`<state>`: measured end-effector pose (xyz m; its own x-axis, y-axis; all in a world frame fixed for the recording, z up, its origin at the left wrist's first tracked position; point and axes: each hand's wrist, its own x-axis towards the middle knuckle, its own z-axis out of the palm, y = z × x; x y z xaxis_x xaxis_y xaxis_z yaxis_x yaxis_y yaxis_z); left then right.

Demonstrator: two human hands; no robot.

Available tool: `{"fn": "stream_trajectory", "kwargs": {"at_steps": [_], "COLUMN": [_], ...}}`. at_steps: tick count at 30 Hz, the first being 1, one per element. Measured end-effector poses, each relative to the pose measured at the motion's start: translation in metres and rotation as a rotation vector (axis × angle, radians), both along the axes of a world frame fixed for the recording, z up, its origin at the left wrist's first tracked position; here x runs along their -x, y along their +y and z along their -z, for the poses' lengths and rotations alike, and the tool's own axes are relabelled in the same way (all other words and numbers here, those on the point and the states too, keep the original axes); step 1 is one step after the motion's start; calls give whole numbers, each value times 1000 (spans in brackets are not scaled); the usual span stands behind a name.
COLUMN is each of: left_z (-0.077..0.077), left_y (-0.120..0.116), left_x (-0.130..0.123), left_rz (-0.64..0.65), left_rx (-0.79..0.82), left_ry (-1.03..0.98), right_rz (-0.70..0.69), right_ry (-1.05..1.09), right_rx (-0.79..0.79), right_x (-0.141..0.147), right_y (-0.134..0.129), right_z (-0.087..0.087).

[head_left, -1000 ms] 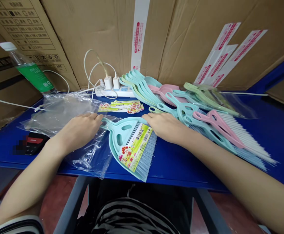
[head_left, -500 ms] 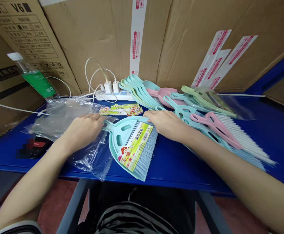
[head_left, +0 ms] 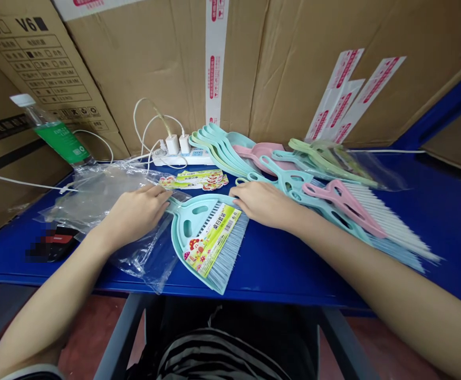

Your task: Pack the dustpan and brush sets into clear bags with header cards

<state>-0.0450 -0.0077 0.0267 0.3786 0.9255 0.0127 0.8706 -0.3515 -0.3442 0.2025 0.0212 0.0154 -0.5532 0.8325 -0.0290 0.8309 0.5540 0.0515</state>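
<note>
Mint dustpan-and-brush set (head_left: 191, 227) lies between your hands, handle at the mouth of the clear plastic bag (head_left: 145, 258). Left hand (head_left: 135, 214) rests flat on the bag, right hand (head_left: 264, 205) on the dustpan's rim, neither pinching; more sets (head_left: 333, 211) lie piled beyond your right hand, unbagged.

Stacked cardboard cartons (head_left: 135, 63) are seen standing as a wall behind the table (head_left: 278, 293), their faces crossed by white tape strips (head_left: 213, 58) printed in red. A printed grid panel (head_left: 44, 68) marked V3 and V6 is noted on the left carton. A blue rail (head_left: 448, 95) is seen at far right. The table is blue-topped, carried on grey metal legs (head_left: 114, 338), with a reddish floor (head_left: 90, 327) visible below. Even indoor light is recorded.
</note>
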Motion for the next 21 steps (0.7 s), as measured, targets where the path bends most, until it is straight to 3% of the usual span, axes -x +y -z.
{"fn": "stream_trajectory", "kwargs": {"at_steps": [15, 21], "left_z": [3, 6], "left_y": [5, 3], "left_x": [7, 6], "left_rz": [155, 244], "left_rx": [-161, -90], "left_ry": [-75, -175], "right_rz": [115, 131], "right_ry": [161, 152], "right_rx": [-47, -20], "right_x": [4, 6], "right_y": [4, 5], "right_z": [7, 11]}}
